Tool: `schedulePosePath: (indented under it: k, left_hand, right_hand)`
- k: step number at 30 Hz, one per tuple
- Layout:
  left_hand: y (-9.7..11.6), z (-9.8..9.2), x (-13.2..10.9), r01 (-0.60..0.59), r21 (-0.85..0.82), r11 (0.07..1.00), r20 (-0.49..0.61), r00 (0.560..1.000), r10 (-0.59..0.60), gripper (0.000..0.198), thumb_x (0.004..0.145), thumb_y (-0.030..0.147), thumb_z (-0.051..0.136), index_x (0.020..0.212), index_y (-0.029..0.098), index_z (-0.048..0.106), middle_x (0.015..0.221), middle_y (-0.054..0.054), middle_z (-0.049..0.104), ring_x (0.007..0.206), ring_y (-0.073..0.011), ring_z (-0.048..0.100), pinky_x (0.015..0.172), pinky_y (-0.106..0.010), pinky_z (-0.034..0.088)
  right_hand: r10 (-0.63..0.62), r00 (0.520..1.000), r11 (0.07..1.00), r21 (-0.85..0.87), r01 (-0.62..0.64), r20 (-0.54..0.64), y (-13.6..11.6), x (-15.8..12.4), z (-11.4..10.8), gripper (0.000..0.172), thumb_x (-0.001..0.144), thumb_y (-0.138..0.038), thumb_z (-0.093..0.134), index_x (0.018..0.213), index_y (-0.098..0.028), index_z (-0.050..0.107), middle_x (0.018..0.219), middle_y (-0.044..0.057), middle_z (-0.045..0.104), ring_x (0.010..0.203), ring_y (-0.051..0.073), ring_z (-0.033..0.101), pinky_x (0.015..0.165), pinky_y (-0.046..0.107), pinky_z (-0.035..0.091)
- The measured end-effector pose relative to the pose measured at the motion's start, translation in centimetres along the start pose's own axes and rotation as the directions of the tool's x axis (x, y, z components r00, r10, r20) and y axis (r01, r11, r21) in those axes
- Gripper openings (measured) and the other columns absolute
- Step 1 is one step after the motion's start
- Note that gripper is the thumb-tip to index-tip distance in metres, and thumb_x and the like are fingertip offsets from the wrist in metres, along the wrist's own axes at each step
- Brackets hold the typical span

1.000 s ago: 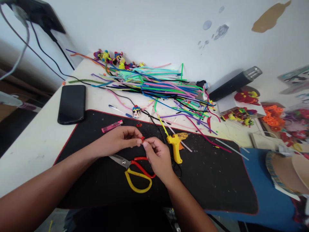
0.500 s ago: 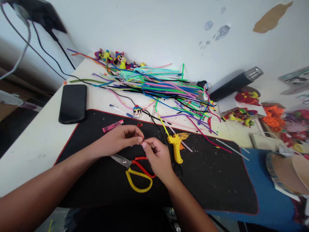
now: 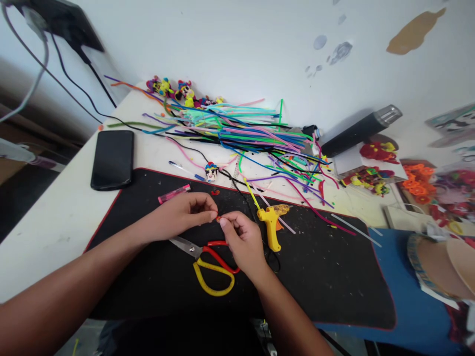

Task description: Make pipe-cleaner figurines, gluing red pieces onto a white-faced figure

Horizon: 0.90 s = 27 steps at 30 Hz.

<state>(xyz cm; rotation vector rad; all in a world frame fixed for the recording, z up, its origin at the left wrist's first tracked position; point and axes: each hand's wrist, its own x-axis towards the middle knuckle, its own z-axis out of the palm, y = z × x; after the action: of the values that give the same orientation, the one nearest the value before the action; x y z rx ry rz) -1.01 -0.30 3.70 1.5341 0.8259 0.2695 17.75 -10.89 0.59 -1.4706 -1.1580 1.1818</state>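
Between my fingertips is a small red curled piece (image 3: 218, 218), perhaps of pipe cleaner. My left hand (image 3: 185, 213) pinches it from the left, my right hand (image 3: 243, 237) from the right. Under my hands lie scissors (image 3: 214, 287) with one yellow and one red handle, partly covered by the right hand. Beyond the fingers sit another small red curl (image 3: 215, 192) and a little doll head (image 3: 211, 171) with a colourful hat. Beside my left hand rests a pink lighter (image 3: 173, 194). A yellow glue gun (image 3: 272, 226) lies right of my right hand.
A black mat (image 3: 326, 277) covers the table's front. Behind it spreads a heap of coloured pipe cleaners (image 3: 241, 133). A phone (image 3: 112, 159) lies at left, with cables near it. A dark flask (image 3: 359, 131) leans at right, above small figures (image 3: 371, 179).
My fingertips have shifted slightly apart, and more of the small red piece shows between them. The other things on the table stay in place.
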Motion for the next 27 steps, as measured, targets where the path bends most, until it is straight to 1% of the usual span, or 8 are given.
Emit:
schedulePosePath:
  k: [3,7,10,13,15,21,24,27]
  left_hand:
    - [0.2,-0.2,-0.3,-0.011,0.067,0.998,0.003,1.0,0.01,0.031,0.095,0.051,0.064,0.095,0.02,0.071,0.083,0.001,0.066,0.075,-0.0167,0.057,0.066,-0.027,0.043]
    - [0.3,-0.6,-0.6,-0.014,0.118,0.993,-0.053,0.998,0.02,0.033,0.095,0.053,0.064,0.093,0.022,0.071,0.086,-0.001,0.07,0.079,-0.0192,0.061,0.069,-0.029,0.045]
    - [0.1,-0.6,-0.7,-0.005,0.176,0.984,-0.142,0.989,0.03,0.033,0.095,0.054,0.062,0.092,0.022,0.072,0.085,-0.001,0.072,0.078,-0.0201,0.062,0.069,-0.03,0.045]
    - [-0.3,-0.1,-0.4,0.038,0.329,0.943,-0.267,0.962,0.054,0.027,0.095,0.046,0.061,0.092,0.022,0.073,0.085,-0.003,0.071,0.077,-0.0213,0.062,0.07,-0.032,0.044]
    - [-0.5,0.4,-0.1,0.046,0.441,0.896,-0.314,0.944,0.106,0.023,0.094,0.04,0.061,0.091,0.021,0.073,0.088,-0.005,0.072,0.081,-0.023,0.063,0.073,-0.034,0.045]
    - [-1.0,1.4,1.0,0.018,0.679,0.734,-0.261,0.94,0.218,0.018,0.098,0.03,0.061,0.091,0.02,0.074,0.078,-0.005,0.072,0.085,-0.0269,0.062,0.081,-0.04,0.042]
    - [-1.1,1.6,1.2,0.034,0.736,0.677,-0.259,0.937,0.234,0.017,0.098,0.029,0.061,0.093,0.02,0.074,0.078,-0.005,0.073,0.086,-0.028,0.062,0.082,-0.042,0.041]
    - [-1.2,1.5,1.2,0.039,0.756,0.653,-0.249,0.94,0.233,0.017,0.099,0.03,0.061,0.093,0.02,0.074,0.079,-0.006,0.073,0.087,-0.0289,0.061,0.082,-0.042,0.04]
  right_hand:
    - [0.013,1.0,1.0,0.01,-0.013,-0.006,0.2,-0.1,0.0,0.029,0.101,-0.046,0.065,0.093,-0.02,0.073,0.059,-0.005,0.051,0.052,0.011,0.042,0.049,0.024,0.034]
    - [0.046,0.999,0.998,0.034,-0.045,-0.02,0.2,-0.1,0.0,0.031,0.101,-0.05,0.066,0.095,-0.02,0.073,0.057,-0.005,0.051,0.05,0.012,0.043,0.046,0.023,0.033]
    - [0.063,0.997,0.997,0.047,-0.061,-0.036,0.1,-0.1,0.0,0.033,0.1,-0.051,0.066,0.095,-0.02,0.074,0.055,-0.006,0.051,0.049,0.012,0.043,0.045,0.023,0.033]
    - [0.06,0.997,0.997,0.047,-0.058,-0.041,0.2,-0.2,0.0,0.033,0.1,-0.052,0.065,0.095,-0.02,0.074,0.055,-0.006,0.05,0.048,0.011,0.043,0.045,0.023,0.033]
    - [0.052,0.998,0.998,0.046,-0.05,-0.042,0.2,-0.2,0.0,0.032,0.101,-0.051,0.066,0.095,-0.02,0.074,0.056,-0.006,0.051,0.048,0.011,0.043,0.045,0.023,0.033]
    - [0.031,0.999,0.999,0.027,-0.03,-0.017,0.1,-0.4,0.1,0.03,0.101,-0.048,0.065,0.095,-0.02,0.073,0.058,-0.006,0.05,0.05,0.011,0.043,0.047,0.023,0.033]
    - [0.016,1.0,1.0,0.01,-0.016,-0.008,-0.1,-0.4,0.1,0.027,0.101,-0.044,0.064,0.095,-0.02,0.073,0.061,-0.005,0.053,0.053,0.011,0.044,0.049,0.024,0.034]
    - [0.004,1.0,1.0,-0.007,-0.004,-0.002,-0.3,-0.4,0.0,0.024,0.1,-0.041,0.064,0.093,-0.019,0.074,0.064,-0.003,0.057,0.056,0.012,0.047,0.051,0.024,0.035]
